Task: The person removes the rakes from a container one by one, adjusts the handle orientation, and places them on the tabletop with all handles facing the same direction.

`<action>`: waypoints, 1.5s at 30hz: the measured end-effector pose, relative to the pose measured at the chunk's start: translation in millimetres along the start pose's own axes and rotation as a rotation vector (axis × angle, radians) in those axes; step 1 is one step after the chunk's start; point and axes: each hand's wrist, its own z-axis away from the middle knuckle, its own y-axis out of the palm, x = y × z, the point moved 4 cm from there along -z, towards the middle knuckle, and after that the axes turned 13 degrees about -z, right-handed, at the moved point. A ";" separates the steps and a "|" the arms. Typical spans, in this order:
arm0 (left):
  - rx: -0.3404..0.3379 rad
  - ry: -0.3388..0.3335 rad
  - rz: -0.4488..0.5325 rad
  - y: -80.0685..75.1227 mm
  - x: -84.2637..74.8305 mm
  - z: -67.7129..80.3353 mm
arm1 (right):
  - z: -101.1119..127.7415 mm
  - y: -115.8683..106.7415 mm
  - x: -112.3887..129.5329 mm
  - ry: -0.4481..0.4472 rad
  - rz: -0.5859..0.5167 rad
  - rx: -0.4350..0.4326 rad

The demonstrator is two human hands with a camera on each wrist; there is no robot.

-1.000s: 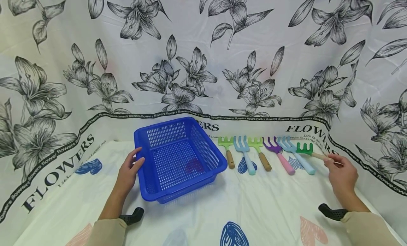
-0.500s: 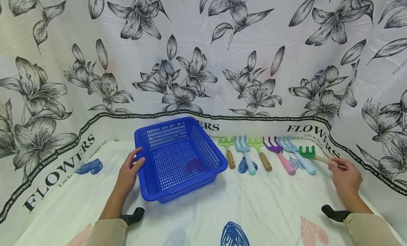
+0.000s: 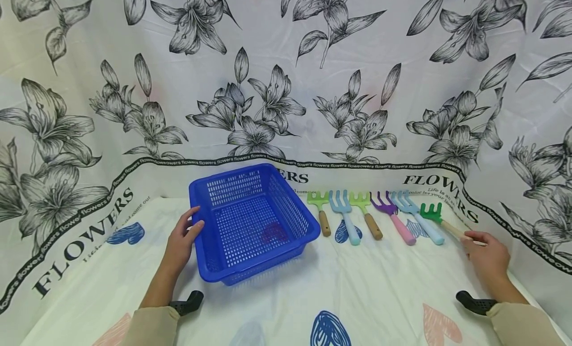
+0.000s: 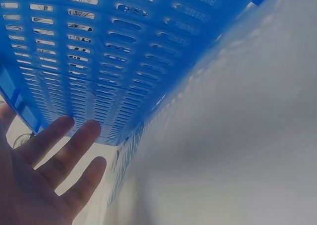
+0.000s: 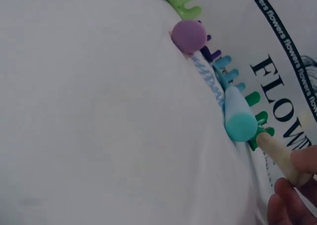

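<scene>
The right grip (image 3: 488, 256) pinches the green rake's (image 3: 437, 219) wooden handle end at the row's right edge, near the counter (image 3: 366, 286) edge. The left grip (image 3: 182, 242), fingers relaxed, rests against the blue basket's (image 3: 250, 222) left rim.

Plastic, wood and cloth, as we see them

Glossy perforated blue plastic basket (image 3: 250, 222); dark green rake with matt pale wooden handle (image 3: 440, 221) at our right fingertips; smooth, faintly sheeny white printed cloth (image 3: 366, 286).
</scene>
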 end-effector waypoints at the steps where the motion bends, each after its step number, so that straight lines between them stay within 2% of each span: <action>1: 0.000 0.002 0.001 0.0 0.2 -0.1 | 0.7 0.6 -1.3 0.004 0.011 0.018; 9: 0.005 0.003 0.002 -0.1 1.4 0.2 | -2.5 4.1 -12.0 0.038 0.019 0.110; 17: 0.007 0.009 0.008 -0.1 -0.5 -0.3 | -13.5 3.2 -21.7 0.061 0.074 0.121; 24: 0.014 0.000 0.012 -0.7 -1.7 0.4 | -14.0 2.5 -24.8 0.066 0.074 0.156; 36: 0.016 0.008 0.025 -0.5 -2.5 0.4 | -12.9 -3.3 -31.0 0.098 0.064 0.145; 40: 0.013 -0.006 0.008 -0.6 -0.9 -0.3 | -9.5 -5.1 -30.3 0.077 0.049 0.148; 45: 0.003 -0.005 0.000 1.1 0.1 -0.6 | -2.1 -10.0 -25.5 0.026 0.040 0.193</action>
